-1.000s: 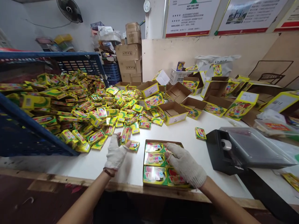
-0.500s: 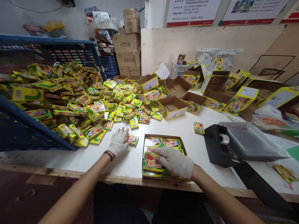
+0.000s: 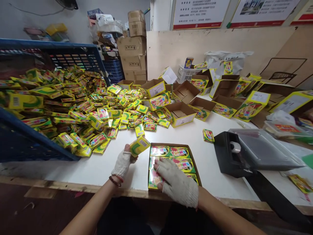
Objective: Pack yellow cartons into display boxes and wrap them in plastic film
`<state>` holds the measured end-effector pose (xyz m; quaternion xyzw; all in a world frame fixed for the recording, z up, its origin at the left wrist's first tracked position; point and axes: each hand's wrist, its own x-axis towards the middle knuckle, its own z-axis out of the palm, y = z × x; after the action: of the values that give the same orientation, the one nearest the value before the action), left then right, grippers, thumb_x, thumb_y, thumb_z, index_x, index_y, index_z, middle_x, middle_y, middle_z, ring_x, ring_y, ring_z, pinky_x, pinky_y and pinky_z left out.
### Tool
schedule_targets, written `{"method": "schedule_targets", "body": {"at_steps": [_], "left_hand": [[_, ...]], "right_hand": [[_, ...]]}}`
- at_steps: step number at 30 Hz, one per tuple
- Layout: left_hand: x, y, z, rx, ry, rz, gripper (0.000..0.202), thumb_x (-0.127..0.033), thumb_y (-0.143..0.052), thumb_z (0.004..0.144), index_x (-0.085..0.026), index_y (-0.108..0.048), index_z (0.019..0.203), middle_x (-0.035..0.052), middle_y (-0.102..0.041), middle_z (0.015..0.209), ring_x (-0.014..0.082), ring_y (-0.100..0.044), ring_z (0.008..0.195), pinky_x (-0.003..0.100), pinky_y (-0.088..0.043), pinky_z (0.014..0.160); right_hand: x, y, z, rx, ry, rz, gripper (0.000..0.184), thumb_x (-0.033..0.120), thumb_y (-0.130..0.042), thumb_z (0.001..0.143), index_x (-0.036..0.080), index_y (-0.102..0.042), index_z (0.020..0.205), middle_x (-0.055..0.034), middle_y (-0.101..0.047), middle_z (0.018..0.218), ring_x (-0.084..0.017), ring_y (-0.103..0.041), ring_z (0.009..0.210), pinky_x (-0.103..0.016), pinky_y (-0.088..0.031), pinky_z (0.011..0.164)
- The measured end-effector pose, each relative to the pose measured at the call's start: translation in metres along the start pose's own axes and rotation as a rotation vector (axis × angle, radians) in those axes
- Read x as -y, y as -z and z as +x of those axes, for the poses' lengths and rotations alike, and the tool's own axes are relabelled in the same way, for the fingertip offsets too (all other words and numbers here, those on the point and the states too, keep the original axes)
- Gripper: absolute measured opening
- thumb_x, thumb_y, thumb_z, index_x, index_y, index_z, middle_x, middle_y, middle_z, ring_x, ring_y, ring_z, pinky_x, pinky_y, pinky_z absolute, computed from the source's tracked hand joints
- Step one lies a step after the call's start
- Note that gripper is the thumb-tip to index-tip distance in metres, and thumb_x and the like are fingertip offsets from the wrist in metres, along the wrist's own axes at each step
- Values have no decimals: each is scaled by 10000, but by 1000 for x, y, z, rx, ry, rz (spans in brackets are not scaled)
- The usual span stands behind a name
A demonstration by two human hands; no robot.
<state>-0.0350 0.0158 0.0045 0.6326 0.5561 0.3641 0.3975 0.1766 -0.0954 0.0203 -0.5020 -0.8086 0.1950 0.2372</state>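
Observation:
Both hands wear white fingerless knit gloves. My left hand [image 3: 123,162] is closed on a small yellow-green packet [image 3: 139,145], lifted just left of a shallow cardboard carton [image 3: 195,164] at the table's near edge. The carton holds flat rows of the same colourful packets [image 3: 171,151]. My right hand [image 3: 177,182] lies flat on the packets in the near part of the carton, fingers spread and pointing left. A big heap of loose packets [image 3: 80,107] spills across the table to the left.
A blue plastic crate [image 3: 26,140] tipped on its side feeds the heap. Open empty yellow cartons [image 3: 181,116] crowd the back of the white table [image 3: 102,168]. A black tape dispenser [image 3: 232,156] and a grey tray [image 3: 264,150] sit right. One stray packet [image 3: 208,135] lies between.
My left hand picked a packet off the table and raised it toward the carton. My right hand slid to the carton's near edge, pressing flat on the packets.

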Motion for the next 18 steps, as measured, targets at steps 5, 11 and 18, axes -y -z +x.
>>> {"method": "schedule_targets", "body": {"at_steps": [5,11,18], "left_hand": [[-47,-13,-28,272,-201,-262,553,-653,-428,887,-159,-656,987,85,-701,890,188,-649,758,316,-557,706],[-42,-10,-21,89,-682,270,324,-435,-448,926,-180,-647,924,98,-660,852,227,-618,812,376,-523,782],[-17,18,21,104,-681,686,482,-345,-606,808,-199,-522,1260,119,-590,1235,254,-541,1176,392,-455,1018]], "right_hand": [[-1,19,22,-430,-246,496,654,404,-499,905,181,-277,1478,-184,-477,1436,-260,-552,1240,-431,-498,1001],[0,51,42,-20,-273,689,590,603,-388,916,178,-598,1267,-136,-686,1176,-294,-634,1111,-465,-524,938],[-12,45,60,-83,-333,392,389,459,-560,849,169,-742,1035,-88,-739,1056,-272,-664,972,-375,-513,886]]}}
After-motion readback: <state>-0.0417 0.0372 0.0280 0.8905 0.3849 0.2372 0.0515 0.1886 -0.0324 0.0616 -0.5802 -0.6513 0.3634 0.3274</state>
